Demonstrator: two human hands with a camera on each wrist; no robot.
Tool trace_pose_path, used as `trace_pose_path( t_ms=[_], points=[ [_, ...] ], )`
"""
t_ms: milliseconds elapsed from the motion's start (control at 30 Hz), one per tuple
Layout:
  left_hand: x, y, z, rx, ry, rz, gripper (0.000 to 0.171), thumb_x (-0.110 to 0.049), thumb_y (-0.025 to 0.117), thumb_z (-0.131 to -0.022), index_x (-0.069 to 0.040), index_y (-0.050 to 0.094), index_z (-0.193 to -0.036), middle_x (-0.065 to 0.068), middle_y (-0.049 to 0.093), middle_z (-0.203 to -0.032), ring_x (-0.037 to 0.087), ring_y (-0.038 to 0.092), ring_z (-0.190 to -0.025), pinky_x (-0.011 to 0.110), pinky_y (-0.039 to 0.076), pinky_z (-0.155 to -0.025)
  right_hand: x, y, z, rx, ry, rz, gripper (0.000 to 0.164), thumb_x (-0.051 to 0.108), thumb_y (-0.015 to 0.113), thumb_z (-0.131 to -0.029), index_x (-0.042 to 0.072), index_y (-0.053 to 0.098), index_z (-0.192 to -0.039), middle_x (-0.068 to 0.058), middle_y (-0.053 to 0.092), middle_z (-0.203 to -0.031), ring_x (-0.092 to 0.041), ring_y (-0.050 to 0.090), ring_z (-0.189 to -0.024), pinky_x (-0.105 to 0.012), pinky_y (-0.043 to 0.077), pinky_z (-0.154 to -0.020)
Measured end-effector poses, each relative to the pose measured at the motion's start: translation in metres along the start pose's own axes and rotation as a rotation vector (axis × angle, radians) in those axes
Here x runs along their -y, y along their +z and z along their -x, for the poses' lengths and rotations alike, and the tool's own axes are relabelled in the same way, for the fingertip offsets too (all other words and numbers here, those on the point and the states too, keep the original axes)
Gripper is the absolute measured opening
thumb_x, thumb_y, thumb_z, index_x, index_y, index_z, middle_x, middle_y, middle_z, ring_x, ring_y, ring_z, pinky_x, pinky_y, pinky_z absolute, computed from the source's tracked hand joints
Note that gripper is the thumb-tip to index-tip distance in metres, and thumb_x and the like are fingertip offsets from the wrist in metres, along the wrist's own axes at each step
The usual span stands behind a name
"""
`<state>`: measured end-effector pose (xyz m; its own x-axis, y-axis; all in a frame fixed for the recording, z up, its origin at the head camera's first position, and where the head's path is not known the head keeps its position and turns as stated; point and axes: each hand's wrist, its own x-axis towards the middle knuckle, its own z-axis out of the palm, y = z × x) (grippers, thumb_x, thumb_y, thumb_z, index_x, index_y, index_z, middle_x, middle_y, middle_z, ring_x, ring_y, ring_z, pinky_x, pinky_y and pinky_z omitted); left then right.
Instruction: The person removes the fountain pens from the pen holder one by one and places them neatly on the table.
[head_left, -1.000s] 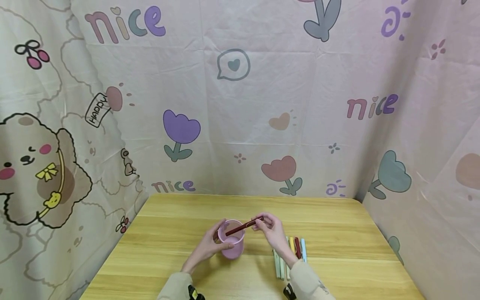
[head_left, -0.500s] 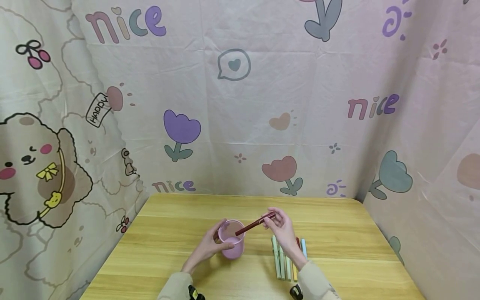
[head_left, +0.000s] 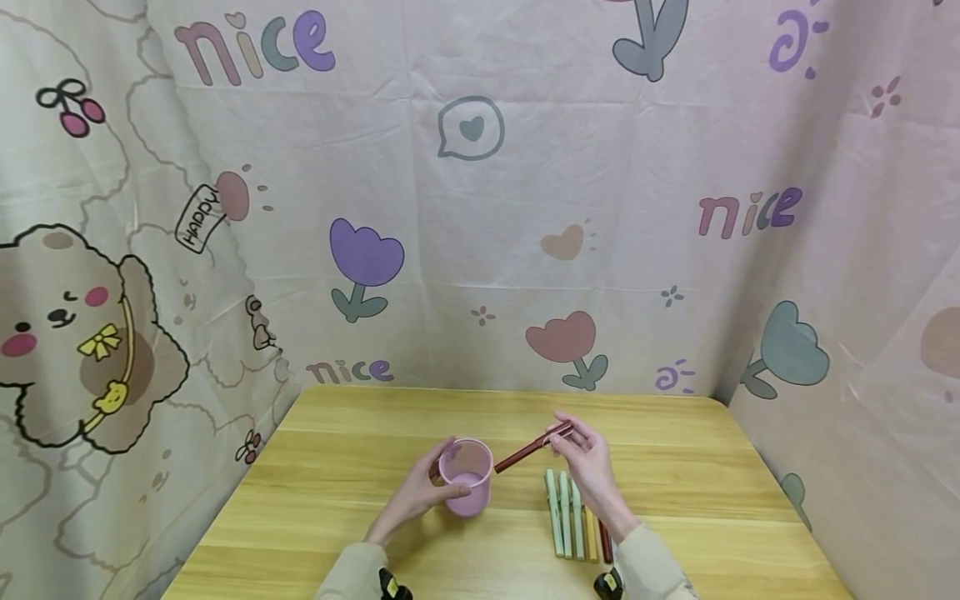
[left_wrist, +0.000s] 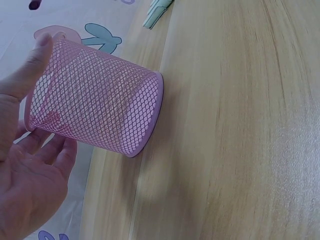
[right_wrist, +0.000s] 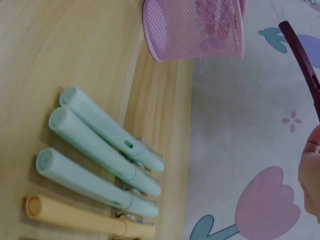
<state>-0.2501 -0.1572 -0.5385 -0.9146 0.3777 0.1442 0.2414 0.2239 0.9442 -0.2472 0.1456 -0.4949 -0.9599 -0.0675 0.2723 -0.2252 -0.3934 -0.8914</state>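
Note:
A pink mesh pen holder (head_left: 468,500) stands on the wooden table, its mouth upward. My left hand (head_left: 422,490) grips it near the rim, thumb on the near side and fingers behind, as the left wrist view also shows. Inside it no pen shows. My right hand (head_left: 592,467) pinches a dark red pen (head_left: 525,452) above the table, the pen's lower end pointing left toward the holder's rim but apart from it. Below the right hand lie 3 mint green pens (right_wrist: 92,145), a yellow pen (right_wrist: 75,215) and another dark red pen (head_left: 605,542), side by side.
The wooden table (head_left: 360,417) runs back to a printed cloth backdrop (head_left: 472,208), which also hangs at both sides. Past the dark red pen, the right sleeve (head_left: 652,562) covers part of the row.
The right hand has moved to the right and drawn the dark red pen from over the holder's mouth to beside it. The left hand and the holder have stayed in place.

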Motion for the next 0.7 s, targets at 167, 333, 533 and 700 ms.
trace_pose_path(
  t_ms=[167, 333, 533, 700],
  points=[
    [0.0, 0.0, 0.0, 0.005, 0.003, 0.016, 0.098, -0.014, 0.083, -0.083, 0.007, 0.021, -0.156, 0.033, 0.034, -0.157, 0.052, 0.037, -0.143, 0.059, 0.034, -0.12, 0.003, -0.015, 0.002, 0.034, 0.069, -0.033, 0.034, -0.01, 0.055, -0.096, 0.012, 0.064, -0.12, 0.006, 0.075, -0.102, -0.003, 0.064, -0.082, -0.014, 0.056, -0.074],
    [0.002, 0.0, 0.0, 0.002, 0.008, 0.012, 0.098, -0.015, 0.083, -0.083, 0.007, 0.021, -0.156, 0.033, 0.034, -0.157, 0.053, 0.038, -0.143, 0.059, 0.034, -0.119, 0.008, -0.029, 0.005, 0.009, 0.113, -0.022, 0.032, -0.008, 0.055, -0.097, 0.007, 0.063, -0.123, 0.006, 0.075, -0.1, -0.003, 0.063, -0.082, -0.014, 0.056, -0.073],
    [0.003, 0.0, -0.001, -0.002, 0.007, 0.018, 0.097, -0.015, 0.082, -0.083, 0.006, 0.023, -0.156, 0.032, 0.036, -0.157, 0.052, 0.038, -0.143, 0.058, 0.034, -0.119, 0.012, -0.041, 0.007, -0.063, 0.143, 0.022, 0.038, -0.006, 0.057, -0.096, -0.004, 0.056, -0.134, 0.006, 0.076, -0.097, -0.003, 0.064, -0.079, -0.013, 0.057, -0.072],
    [0.003, 0.0, 0.0, -0.003, 0.003, 0.011, 0.097, -0.015, 0.083, -0.083, 0.006, 0.022, -0.156, 0.032, 0.034, -0.157, 0.051, 0.037, -0.144, 0.058, 0.033, -0.12, 0.013, -0.051, 0.011, -0.085, 0.145, 0.068, 0.047, -0.007, 0.055, -0.097, -0.017, 0.04, -0.14, 0.005, 0.075, -0.093, -0.002, 0.063, -0.076, -0.012, 0.056, -0.069]
  ],
)
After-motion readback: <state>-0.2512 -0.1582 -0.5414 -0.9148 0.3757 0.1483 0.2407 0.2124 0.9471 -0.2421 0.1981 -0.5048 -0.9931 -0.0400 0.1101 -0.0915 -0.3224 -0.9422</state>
